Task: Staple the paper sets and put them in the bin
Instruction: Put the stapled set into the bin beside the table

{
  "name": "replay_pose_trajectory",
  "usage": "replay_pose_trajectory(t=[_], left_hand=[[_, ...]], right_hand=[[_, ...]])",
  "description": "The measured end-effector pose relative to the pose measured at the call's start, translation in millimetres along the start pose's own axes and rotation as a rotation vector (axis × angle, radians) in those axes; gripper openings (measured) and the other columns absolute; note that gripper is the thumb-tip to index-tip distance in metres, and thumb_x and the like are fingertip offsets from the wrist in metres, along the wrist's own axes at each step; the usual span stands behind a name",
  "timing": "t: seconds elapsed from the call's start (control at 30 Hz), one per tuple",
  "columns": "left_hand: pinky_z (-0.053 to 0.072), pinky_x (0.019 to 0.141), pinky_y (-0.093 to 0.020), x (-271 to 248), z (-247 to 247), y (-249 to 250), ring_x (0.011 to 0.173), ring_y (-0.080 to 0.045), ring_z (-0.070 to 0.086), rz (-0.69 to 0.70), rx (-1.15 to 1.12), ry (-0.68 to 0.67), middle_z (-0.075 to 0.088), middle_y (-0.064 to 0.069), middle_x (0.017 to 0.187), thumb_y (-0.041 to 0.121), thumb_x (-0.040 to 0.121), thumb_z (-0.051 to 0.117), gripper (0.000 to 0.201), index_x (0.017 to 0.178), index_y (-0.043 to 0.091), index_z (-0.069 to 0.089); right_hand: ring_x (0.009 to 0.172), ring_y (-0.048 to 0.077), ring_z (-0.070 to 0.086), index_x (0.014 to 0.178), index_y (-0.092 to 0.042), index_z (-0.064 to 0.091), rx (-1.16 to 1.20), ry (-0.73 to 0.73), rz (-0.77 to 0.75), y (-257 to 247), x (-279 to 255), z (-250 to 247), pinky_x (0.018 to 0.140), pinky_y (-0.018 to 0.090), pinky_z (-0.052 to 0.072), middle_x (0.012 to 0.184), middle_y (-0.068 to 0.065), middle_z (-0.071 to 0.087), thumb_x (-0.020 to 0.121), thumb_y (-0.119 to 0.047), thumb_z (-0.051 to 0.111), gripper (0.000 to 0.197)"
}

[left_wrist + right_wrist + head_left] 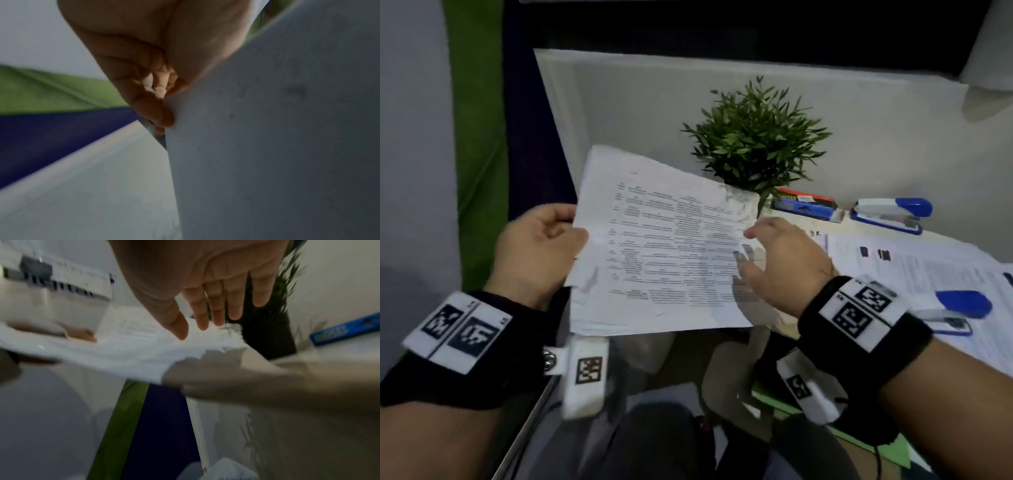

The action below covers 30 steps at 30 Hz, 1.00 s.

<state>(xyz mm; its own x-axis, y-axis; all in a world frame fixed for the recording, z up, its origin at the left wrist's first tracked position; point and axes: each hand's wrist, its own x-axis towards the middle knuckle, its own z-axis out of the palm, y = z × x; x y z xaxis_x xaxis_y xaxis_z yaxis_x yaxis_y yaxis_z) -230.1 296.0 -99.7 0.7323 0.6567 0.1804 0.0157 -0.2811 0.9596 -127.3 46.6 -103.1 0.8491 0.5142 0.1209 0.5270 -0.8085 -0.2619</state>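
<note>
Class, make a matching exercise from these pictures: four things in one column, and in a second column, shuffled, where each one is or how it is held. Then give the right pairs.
1. paper set
2. stapler
3. plant
4. right hand

A. fingers straight, above the sheets' right edge
B. on the table's far edge, right of the staple box
C. pinched by the left hand
D. behind the held sheets

Pairs: 1-C, 2-B, 3-D, 4-A

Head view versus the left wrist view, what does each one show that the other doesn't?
Only the head view shows the printed face of the paper set, the open right hand at its right edge, the plant, the staple box and two blue staplers. Only the left wrist view shows the left hand's fingers curled under the sheets' blank underside. Both show the left hand gripping the paper set.
</note>
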Motion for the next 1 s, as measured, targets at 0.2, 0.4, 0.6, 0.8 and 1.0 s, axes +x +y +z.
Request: replay_pose_trajectory(t=[0.2, 0.4, 0.6, 0.8, 1.0], left_hand=[[0.055, 0.058, -0.015, 29, -112, -21, 0.06, 0.001, 0.066, -0.09, 0.13, 0.156, 0.073, 0.003, 0.084, 0.016, 0.078, 0.061, 0.017, 0.086, 0.03, 0.067], [0.049, 0.069, -0.031, 42, -126, -53, 0.075, -0.026, 0.063, -0.058, 0.584, 0.191, 0.066, -0.015, 0.09, 0.012, 0.08, 0.057, 0.029, 0.109, 0.012, 0.062], [0.046, 0.077, -0.033, 71, -47, -122, 0.086, -0.032, 0.063, 0.052, 0.751, 0.069, 0.069, -0.016, 0.096, 0.007, 0.09, 0.052, 0.024, 0.11, 0.009, 0.064], [0.047, 0.075, -0.032, 93, 14, -172, 0.088, -0.029, 0.061, 0.089, 0.78, -0.099, 0.067, -0.011, 0.102, 0.012, 0.094, 0.045, 0.027, 0.115, 0.016, 0.062], [0.037, 0.078, -0.025, 98, 24, -222, 0.103, -0.025, 0.055, 0.027, 0.912, -0.511, 0.06, -0.006, 0.115, 0.022, 0.094, 0.046, 0.027, 0.117, 0.019, 0.058]], right_hand=[[0.138, 0.022, 0.025, 0.14, -0.015, 0.037, -0.036, -0.21, -0.135, -43, 38, 74, 0.113, 0.034, 0.024, 0.151, 0.006, 0.029, 0.092, -0.041, 0.046, 0.056], [0.147, 0.025, 0.003, 0.152, -0.016, 0.011, -0.149, -0.269, -0.061, -63, 56, 112, 0.116, 0.048, 0.006, 0.16, 0.004, 0.005, 0.098, -0.043, 0.028, 0.062], [0.147, 0.025, -0.002, 0.152, -0.015, -0.001, -0.177, -0.257, -0.069, -63, 53, 115, 0.117, 0.047, 0.002, 0.16, 0.006, -0.002, 0.1, -0.04, 0.022, 0.062], [0.147, 0.026, -0.009, 0.151, -0.016, -0.007, -0.194, -0.315, -0.069, -65, 52, 110, 0.116, 0.047, -0.003, 0.16, 0.005, -0.009, 0.099, -0.047, 0.02, 0.066], [0.145, 0.027, -0.017, 0.15, -0.019, -0.013, -0.212, -0.394, -0.046, -67, 54, 106, 0.118, 0.049, -0.006, 0.158, 0.004, -0.018, 0.098, -0.051, 0.016, 0.068]])
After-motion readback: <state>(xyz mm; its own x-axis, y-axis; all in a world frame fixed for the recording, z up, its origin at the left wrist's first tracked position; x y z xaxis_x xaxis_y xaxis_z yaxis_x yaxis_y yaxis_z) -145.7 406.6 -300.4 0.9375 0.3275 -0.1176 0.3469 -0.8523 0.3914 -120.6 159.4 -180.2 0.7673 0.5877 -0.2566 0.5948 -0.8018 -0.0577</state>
